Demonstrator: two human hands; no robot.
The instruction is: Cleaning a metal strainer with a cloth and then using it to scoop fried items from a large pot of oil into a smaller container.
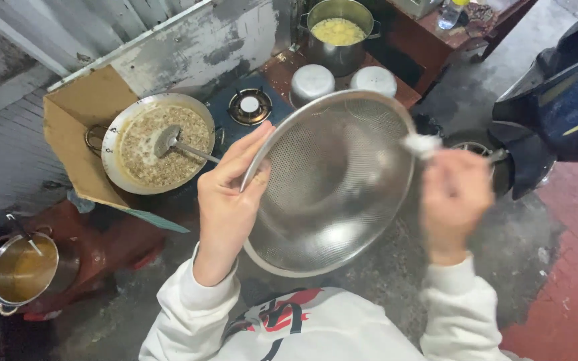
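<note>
Head view, looking down: left hand (225, 200) at center-left of the frame grips the rim of a big perforated metal colander (332, 184), thumb on the inside of the rim, fingers wrapped behind it, closed firmly on the edge. The colander fills the center of the frame, tilted up on edge with its hollow facing the camera, so its body hangs to the right of the left-hand grip and its far rim reaches the right hand. Right hand (456, 200) at center-right is motion-blurred, curled shut around a thin handle; a small white blurred piece (421, 144) sits at the colander's upper right rim just above that hand, cannot tell what it is. White sleeves and a white top with red and black print run along the bottom edge. Upper left: wide pan (158, 142) of pale grainy food with a ladle (168, 142) resting in it, cardboard sheet (78, 134) standing beside it. Just right of the pan, a gas burner (249, 106). Top center: steel pot (339, 33) of yellow food, two upturned metal bowls (312, 82) below it. Lower left: a pot of brownish liquid (25, 271) with a utensil in it. Right edge: dark blue scooter body (560, 100).
</note>
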